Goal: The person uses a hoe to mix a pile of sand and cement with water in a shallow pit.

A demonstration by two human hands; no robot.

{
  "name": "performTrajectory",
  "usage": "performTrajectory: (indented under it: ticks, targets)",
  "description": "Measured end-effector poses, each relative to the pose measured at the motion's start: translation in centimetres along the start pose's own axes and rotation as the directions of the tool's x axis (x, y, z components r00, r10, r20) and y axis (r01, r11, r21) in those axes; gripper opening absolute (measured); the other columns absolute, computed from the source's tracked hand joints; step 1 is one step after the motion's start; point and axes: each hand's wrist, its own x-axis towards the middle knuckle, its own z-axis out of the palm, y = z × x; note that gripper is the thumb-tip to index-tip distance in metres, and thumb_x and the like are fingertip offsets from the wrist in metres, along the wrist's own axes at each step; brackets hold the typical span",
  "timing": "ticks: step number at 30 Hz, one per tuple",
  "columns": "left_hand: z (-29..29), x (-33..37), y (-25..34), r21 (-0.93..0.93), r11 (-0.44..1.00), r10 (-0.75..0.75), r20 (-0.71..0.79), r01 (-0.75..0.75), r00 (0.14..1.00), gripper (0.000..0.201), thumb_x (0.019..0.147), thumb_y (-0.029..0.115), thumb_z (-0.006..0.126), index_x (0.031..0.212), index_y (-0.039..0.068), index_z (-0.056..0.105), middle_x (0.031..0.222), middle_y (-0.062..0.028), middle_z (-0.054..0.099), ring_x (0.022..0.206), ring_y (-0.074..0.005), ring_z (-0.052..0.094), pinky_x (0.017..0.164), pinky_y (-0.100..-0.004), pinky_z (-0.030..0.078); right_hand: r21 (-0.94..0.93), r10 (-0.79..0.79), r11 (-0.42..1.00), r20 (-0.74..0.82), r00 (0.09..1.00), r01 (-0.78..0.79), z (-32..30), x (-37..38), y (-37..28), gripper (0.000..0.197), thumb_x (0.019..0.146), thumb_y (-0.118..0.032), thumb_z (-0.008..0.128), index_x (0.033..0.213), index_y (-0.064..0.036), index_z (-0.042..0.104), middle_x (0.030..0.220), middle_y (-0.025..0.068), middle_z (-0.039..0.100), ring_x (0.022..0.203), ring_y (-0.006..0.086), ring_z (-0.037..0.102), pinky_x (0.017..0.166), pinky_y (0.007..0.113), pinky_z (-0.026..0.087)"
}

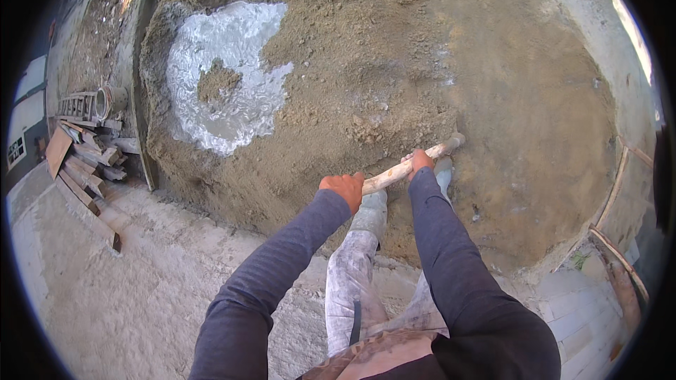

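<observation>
My left hand [343, 188] is wrapped round the near end of a pale wooden tool handle [386, 178]. Farther along the same shaft, my right hand [420, 162] grips it too. The shaft slants up to the right and ends in a dusty grey tip; no blade can be made out. Both hands are over the edge of a broad bed of brown sandy mix [338, 77]. To the far left, a pool of shiny grey watery slurry [225, 39] fills a hollow in that bed, with a small mound of sand [217, 82] poking out of it.
My boots stand at the sand's near edge, below my hands. Stacked wooden boards [88, 162], a ladder [77, 105] and a round bucket-like container [111, 102] lie at the left. A low wall edge [143, 98] borders the sand there. Poles [616, 257] lie at the right.
</observation>
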Motion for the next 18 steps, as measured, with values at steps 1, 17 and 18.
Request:
performTrajectory:
  ticks: [1, 17, 18]
  targets:
    - [-0.7, -1.8, -0.3, 0.023, 1.000, 0.006, -0.033, -0.005, 0.999, 0.020, 0.080, 0.017, 0.056, 0.098, 0.009, 0.055, 0.083, -0.0135, 0.067, 0.078, -0.0321, 0.067, 0.065, -0.0453, 0.051, 0.065, 0.061, 0.996, 0.000, 0.998, -0.060, 1.2, -1.5, 0.2, 0.007, 0.082, -0.009, 0.045, 0.082, -0.0025, 0.041, 0.069, 0.0092, 0.046, 0.054, 0.0220, 0.049, 0.053, 0.039, 0.050]
    - [-23.2, -34.2, -12.0, 0.197, 0.877, -0.368, -0.313, 0.438, 0.876, 0.015, 0.068, 0.007, 0.064, 0.081, 0.008, 0.057, 0.068, -0.0191, 0.059, 0.069, -0.0398, 0.060, 0.060, -0.0484, 0.044, 0.193, 0.218, 0.878, 0.653, 0.725, -0.438, 20.0, -39.7, 8.5, 0.019, 0.090, -0.016, 0.054, 0.096, -0.0019, 0.043, 0.082, 0.0095, 0.052, 0.068, 0.0228, 0.062, 0.062, 0.039, 0.053]
    - [-21.1, -33.4, -12.2, 0.076, 0.906, -0.387, -0.251, 0.417, 0.887, 0.017, 0.067, 0.009, 0.067, 0.081, 0.008, 0.057, 0.069, -0.0193, 0.060, 0.069, -0.0397, 0.060, 0.061, -0.0479, 0.045, 0.208, 0.190, 0.906, 0.578, 0.793, -0.369, 17.8, -38.3, 8.5, 0.020, 0.090, -0.015, 0.053, 0.099, -0.0023, 0.041, 0.082, 0.0092, 0.052, 0.067, 0.0220, 0.061, 0.061, 0.039, 0.053]
